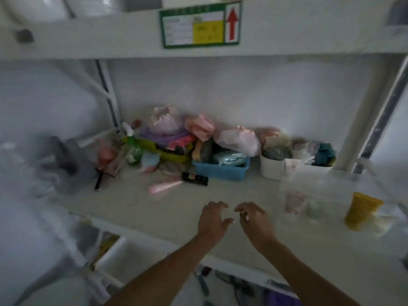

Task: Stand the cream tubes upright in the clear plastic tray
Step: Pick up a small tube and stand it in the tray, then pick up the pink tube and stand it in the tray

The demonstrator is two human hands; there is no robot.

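While the whole view is smearing with blur, the left hand point(212, 219) and the right hand point(254, 219) are hovering side by side above the front of the pale speckled shelf point(136, 208), both with fingers loosely spread and curled, gripping nothing. They are sitting close together but apart, the thumbs pointing toward each other, which is looking like a pause between reaches rather than a grasp. A slim pink cream tube point(164, 187) is lying flat on the shelf, its narrow end pointing right toward a small black rectangular box point(195, 178) that it is nearly touching; it is probably lying there simply because nobody has stood it up yet. That tube is resting beyond the left hand and off to its left, well apart from the fingertips point(217, 204). The clear plastic tray point(320, 186) is standing on the right side of the shelf, beyond and to the right of the right hand; through its wall something pink and white is showing upright, perhaps a tube already placed, though the blur is making that uncertain. A ribbed yellow plastic cup point(362, 209) is standing just beside the tray, and a blue plastic basket point(223, 171) full of soft bundles is sitting behind the black box.
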